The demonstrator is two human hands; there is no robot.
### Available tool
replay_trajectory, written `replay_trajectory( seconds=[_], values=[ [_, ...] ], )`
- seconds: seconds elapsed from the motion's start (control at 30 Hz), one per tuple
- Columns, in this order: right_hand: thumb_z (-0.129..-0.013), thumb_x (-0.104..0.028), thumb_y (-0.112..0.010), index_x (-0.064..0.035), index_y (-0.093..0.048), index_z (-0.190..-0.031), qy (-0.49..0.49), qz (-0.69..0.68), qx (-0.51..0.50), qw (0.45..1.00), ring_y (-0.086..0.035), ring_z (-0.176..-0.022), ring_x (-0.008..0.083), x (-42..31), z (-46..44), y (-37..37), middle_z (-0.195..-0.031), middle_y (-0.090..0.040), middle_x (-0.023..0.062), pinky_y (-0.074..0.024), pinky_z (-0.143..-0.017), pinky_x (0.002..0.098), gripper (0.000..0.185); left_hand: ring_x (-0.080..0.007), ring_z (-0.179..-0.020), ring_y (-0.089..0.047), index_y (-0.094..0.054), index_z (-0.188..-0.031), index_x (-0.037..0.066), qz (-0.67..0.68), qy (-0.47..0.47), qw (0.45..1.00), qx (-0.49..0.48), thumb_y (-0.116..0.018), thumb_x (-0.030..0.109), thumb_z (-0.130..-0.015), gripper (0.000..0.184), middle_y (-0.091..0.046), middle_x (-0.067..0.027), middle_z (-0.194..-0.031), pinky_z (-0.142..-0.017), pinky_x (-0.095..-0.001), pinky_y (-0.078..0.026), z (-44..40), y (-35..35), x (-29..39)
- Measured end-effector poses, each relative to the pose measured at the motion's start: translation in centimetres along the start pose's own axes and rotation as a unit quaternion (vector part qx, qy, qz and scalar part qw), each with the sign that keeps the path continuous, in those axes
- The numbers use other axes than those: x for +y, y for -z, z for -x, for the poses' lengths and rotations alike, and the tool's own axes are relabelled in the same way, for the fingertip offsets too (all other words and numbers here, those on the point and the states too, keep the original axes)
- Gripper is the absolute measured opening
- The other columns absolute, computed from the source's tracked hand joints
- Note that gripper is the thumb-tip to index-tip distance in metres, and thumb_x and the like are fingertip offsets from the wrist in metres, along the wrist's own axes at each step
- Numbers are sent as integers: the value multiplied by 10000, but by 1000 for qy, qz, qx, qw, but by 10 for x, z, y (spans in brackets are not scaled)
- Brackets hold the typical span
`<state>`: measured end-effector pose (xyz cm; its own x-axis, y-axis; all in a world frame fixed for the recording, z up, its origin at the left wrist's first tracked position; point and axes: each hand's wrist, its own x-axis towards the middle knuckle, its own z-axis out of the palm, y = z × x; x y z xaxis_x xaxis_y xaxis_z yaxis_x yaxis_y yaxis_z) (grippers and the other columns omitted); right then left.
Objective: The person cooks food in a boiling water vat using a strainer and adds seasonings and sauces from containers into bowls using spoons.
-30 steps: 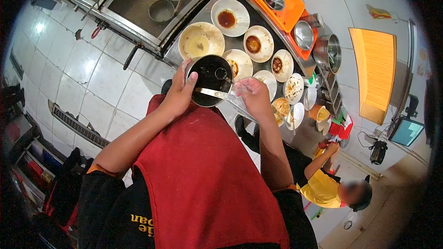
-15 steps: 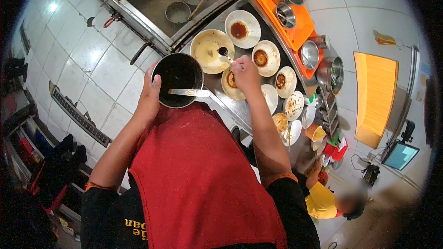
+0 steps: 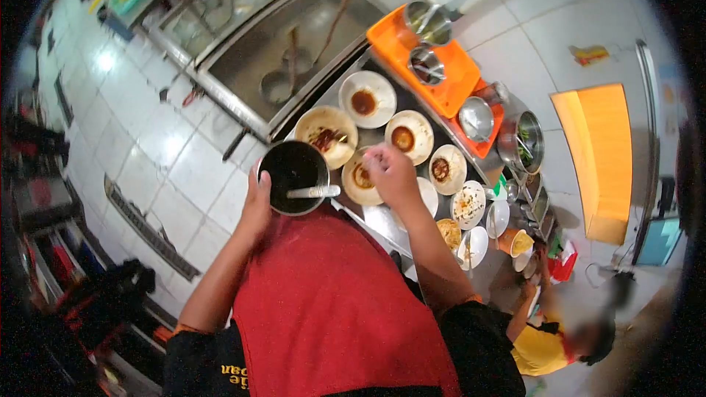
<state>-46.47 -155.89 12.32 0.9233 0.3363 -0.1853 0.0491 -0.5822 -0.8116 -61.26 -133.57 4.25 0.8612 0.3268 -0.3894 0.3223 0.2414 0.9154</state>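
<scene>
My left hand (image 3: 257,198) grips the rim and side of a dark-filled metal pot (image 3: 293,165), with a flat metal handle (image 3: 314,192) lying across its near side. Closed fingers of my right hand (image 3: 388,169) are over the bowls; they hold a small spoon, mostly hidden, its end over a wide bowl (image 3: 309,123). That bowl has dark sauce in it. Right beside my right hand sits a bowl with a brown ring of sauce (image 3: 359,180). More bowls with brown sauce stand behind, among them a white one (image 3: 368,88).
An orange tray (image 3: 450,95) holds metal containers along the back. A metal pot with greens (image 3: 521,143) stands right of it. At upper left is a metal-framed vat (image 3: 243,66) with ladles. A co-worker in a yellow shirt (image 3: 540,349) is at lower right.
Dark sauce has appeared in the wide bowl. My right hand has moved slightly down in view, and the pot in my left hand sits a little lower and to the right than half a second ago.
</scene>
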Motion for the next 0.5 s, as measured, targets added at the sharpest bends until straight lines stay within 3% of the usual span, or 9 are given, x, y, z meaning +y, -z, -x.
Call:
replay_trajectory(
  seconds=[0.07, 0.13, 0.17, 0.27, 0.33, 0.4, 0.47, 0.5],
  values=[
    [-836, -188, -609, -55, -649, -845, 119, 81, 13, 990, -626, -793, 337, -11, 3, 13, -833, -641, 151, -500, -690, 414, 139, -284, -1298, -403, -259, -1447, 72, 44, 6, 998, -40, -327, 537, -990, 656, -382, -155, -1418, -1057, -391, -349, -9, -22, 11],
    [-839, -196, -604, -58, -649, -829, 166, 175, 12, 970, -625, -785, 321, -16, 3, 26, -825, -619, 136, -501, -686, 420, 146, -293, -1246, -472, -227, -1460, 149, 88, 92, 988, -84, -339, 569, -973, 653, -390, -146, -1414, -943, -443, -470, -8, -56, 44],
    [-847, -207, -596, -59, -646, -820, 189, 214, 21, 958, -617, -787, 328, -10, 0, 32, -809, -594, 136, -499, -695, 438, 158, -303, -1096, -604, -209, -1441, 157, 69, 51, 993, -82, -380, 623, -931, 712, -466, -137, -1349, -790, -438, -576, -18, -71, 38],
    [-860, -205, -587, -55, -637, -808, 159, 214, 69, 961, -614, -808, 328, -2, -4, 62, -786, -584, 140, -497, -716, 439, 166, -293, -1129, -587, -291, -1431, 137, 89, 118, 977, -154, -322, 650, -932, 716, -479, -135, -1355, -833, -470, -558, -44, -111, 45],
    [-874, -213, -577, -51, -646, -835, 165, 179, 125, 962, -613, -838, 332, 8, -4, 101, -817, -606, 140, -492, -737, 441, 180, -300, -1145, -577, -337, -1418, 126, 83, 107, 975, -175, -291, 645, -941, 707, -492, -130, -1349, -852, -486, -548, -52, -149, 70],
    [-880, -210, -567, -51, -661, -850, 72, 62, 239, 966, -609, -850, 329, 36, -8, 148, -856, -634, 142, -482, -761, 454, 187, -317, -1166, -558, -353, -1411, 121, 118, 118, 966, -197, -285, 629, -951, 689, -504, -128, -1337, -869, -505, -536, -71, -179, 79],
    [-867, -191, -565, -51, -680, -864, 10, 140, 283, 949, -597, -860, 331, 77, -17, 200, -891, -659, 134, -478, -780, 450, 181, -296, -1184, -547, -331, -1401, 99, 112, 130, 965, -199, -306, 565, -977, 630, -490, -137, -1351, -853, -503, -550, -88, -212, 99],
    [-846, -178, -572, -52, -689, -855, 15, 219, 304, 927, -593, -873, 323, 105, -26, 219, -889, -665, 133, -475, -790, 441, 172, -319, -1202, -527, -329, -1413, 103, 125, 121, 961, -214, -291, 574, -976, 644, -487, -149, -1355, -905, -509, -517, -101, -228, 105]
  ],
)
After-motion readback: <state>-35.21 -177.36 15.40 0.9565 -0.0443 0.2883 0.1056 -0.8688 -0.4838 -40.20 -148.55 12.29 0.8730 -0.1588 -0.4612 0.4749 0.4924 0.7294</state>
